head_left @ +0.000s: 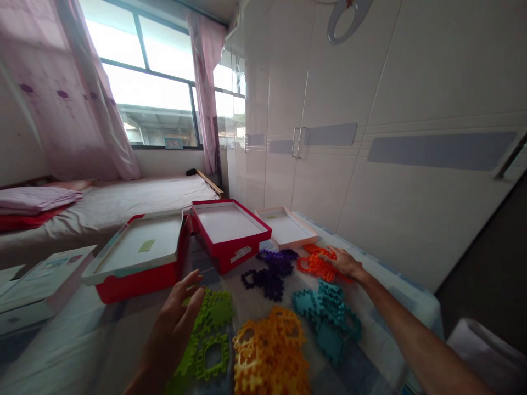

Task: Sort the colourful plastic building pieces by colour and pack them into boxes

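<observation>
Piles of toothed plastic puzzle pieces lie sorted by colour on a sheet-covered table (74,351). My left hand (173,323) hovers open, fingers spread, over the green pieces (212,334). My right hand (345,262) rests flat and open on the orange-red pieces (315,266) at the far right. Between them lie purple pieces (269,274), teal pieces (327,315) and a yellow-orange heap (272,351) nearest me.
Two red boxes (230,227) (142,271) stand open behind the pieces, with a pale lid (286,227) to their right. White flat boxes (37,282) lie at the left. A bed (123,200), window and wardrobe doors (329,137) lie beyond.
</observation>
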Demonstrator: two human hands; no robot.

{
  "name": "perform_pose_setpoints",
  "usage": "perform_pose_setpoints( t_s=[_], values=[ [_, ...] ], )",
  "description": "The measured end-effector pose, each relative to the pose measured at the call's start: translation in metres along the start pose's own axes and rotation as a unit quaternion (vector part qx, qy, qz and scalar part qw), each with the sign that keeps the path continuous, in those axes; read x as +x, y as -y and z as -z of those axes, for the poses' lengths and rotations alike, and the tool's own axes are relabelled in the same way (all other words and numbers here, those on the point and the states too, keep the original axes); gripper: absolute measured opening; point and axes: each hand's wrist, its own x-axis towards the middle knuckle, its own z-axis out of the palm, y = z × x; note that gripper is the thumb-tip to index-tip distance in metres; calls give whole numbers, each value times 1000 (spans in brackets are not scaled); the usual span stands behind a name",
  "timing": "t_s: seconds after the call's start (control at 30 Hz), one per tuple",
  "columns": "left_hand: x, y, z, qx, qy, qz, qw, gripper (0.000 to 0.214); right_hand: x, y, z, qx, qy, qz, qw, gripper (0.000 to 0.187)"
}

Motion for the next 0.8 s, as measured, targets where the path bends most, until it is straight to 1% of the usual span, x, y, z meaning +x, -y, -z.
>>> perform_pose_setpoints(
  t_s=[0.07,0.13,0.23,0.3,0.4,0.5,0.57,0.67,0.73,0.8],
  values=[
    [-13,21,0,74,-17,-56,995,47,-7,4,-4,-1,22,7,1000,77],
    [-21,40,0,146,-37,-128,980,40,-14,11,-6,-13,32,9,999,81],
    [-25,56,1,231,-43,-230,945,35,-22,16,-4,-14,4,15,1000,77],
    [-26,57,0,263,-43,-280,922,36,-25,15,-1,14,-28,35,999,69],
    [-28,51,-2,300,-38,-349,887,38,-27,10,1,74,-77,59,993,60],
    [-29,44,-6,333,-31,-412,848,38,-29,6,-1,166,-131,70,975,51],
    [-30,42,-8,342,-29,-439,830,37,-32,3,-4,254,-147,61,954,45],
    [-30,40,-9,346,-21,-452,822,38,-33,-2,-8,387,-152,6,910,41],
    [-30,40,-9,344,-17,-452,823,39,-31,-5,-6,471,-163,-28,867,40],
    [-29,39,-9,339,-12,-448,827,40,-25,-3,1,549,-186,-46,813,42]
  ],
)
